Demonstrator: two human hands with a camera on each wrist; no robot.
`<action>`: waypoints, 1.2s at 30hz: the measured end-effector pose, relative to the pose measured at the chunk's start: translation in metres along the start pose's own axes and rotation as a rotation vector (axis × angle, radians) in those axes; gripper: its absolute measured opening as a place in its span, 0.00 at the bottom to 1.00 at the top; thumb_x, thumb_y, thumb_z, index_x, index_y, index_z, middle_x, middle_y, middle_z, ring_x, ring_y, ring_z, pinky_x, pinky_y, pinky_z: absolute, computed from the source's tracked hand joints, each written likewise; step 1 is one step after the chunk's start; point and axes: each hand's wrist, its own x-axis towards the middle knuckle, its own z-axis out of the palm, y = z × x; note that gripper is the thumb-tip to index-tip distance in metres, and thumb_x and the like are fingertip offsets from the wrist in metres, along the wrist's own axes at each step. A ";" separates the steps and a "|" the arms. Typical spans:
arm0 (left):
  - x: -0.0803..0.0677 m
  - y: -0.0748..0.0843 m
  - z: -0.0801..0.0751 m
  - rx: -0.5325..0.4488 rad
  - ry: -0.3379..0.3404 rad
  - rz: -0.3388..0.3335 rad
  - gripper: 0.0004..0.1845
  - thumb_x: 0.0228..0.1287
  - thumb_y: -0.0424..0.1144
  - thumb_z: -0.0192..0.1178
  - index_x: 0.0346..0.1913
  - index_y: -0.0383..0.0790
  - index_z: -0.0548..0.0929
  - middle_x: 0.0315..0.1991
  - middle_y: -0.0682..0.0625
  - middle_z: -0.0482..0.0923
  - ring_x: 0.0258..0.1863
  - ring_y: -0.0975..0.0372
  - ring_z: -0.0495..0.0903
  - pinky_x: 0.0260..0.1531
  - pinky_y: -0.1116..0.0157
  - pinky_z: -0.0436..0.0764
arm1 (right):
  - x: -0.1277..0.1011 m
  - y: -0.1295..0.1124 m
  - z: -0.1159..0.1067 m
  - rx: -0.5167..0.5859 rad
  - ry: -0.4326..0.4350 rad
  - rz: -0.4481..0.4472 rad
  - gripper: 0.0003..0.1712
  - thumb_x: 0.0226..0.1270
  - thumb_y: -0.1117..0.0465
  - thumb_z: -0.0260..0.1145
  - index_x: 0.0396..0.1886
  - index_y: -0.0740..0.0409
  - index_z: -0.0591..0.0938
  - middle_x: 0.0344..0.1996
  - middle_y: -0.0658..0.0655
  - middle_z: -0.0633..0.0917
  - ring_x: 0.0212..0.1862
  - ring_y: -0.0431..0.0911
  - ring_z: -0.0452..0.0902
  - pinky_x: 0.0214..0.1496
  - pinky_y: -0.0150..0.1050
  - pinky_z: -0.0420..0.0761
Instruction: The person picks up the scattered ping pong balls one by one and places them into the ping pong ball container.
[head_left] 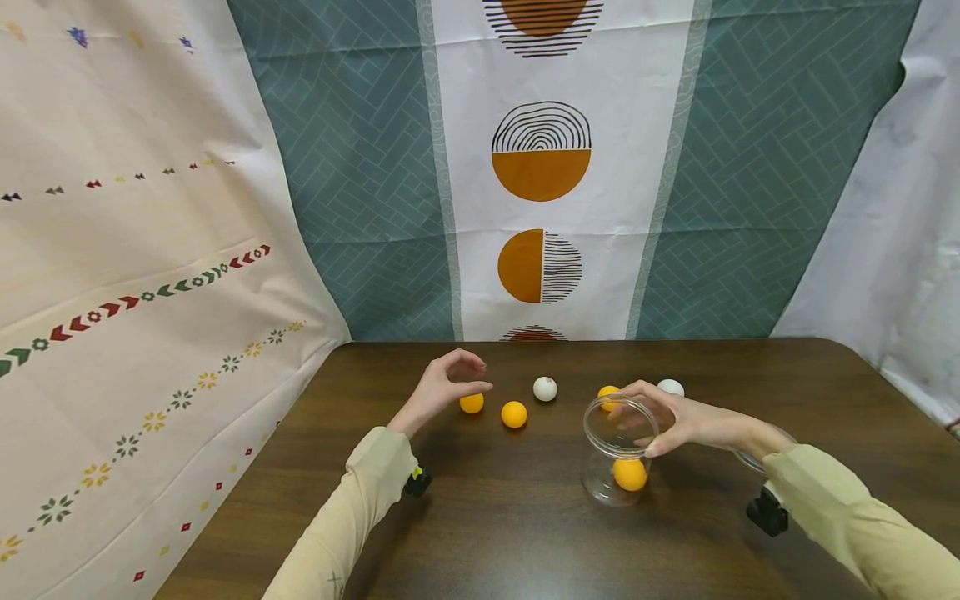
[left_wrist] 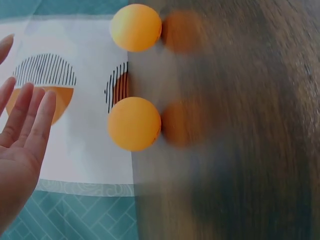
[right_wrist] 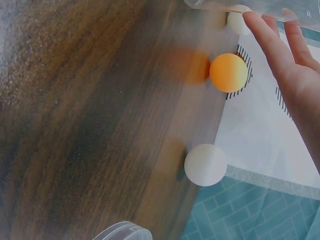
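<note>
Head view: the right hand (head_left: 678, 417) grips the rim of a clear round plastic jar (head_left: 619, 454) with one orange ball (head_left: 630, 473) inside, on the dark wooden table (head_left: 525, 533). The left hand (head_left: 444, 385) hovers loosely curled and empty over a second orange ball (head_left: 472, 403).

Left wrist view: fingers (left_wrist: 35, 120) straight, two orange balls nearby.

Right wrist view: fingers (right_wrist: 280, 47) on the jar's rim, a white ball (right_wrist: 205, 165) near.

In both wrist views the dark wood surface (left_wrist: 240, 130) smears into blur. The clear lid (right_wrist: 122, 231) is cut by the bottom edge, and the right hand (head_left: 675, 417) hides most of it in the head view.
</note>
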 end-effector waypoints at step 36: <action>-0.002 -0.038 -0.012 0.028 0.056 -0.067 0.21 0.52 0.36 0.67 0.47 0.30 0.75 0.46 0.37 0.75 0.46 0.49 0.73 0.48 0.52 0.68 | 0.001 0.000 0.001 0.012 0.004 0.023 0.40 0.56 0.73 0.61 0.64 0.64 0.51 0.61 0.72 0.55 0.61 0.64 0.53 0.54 0.59 0.62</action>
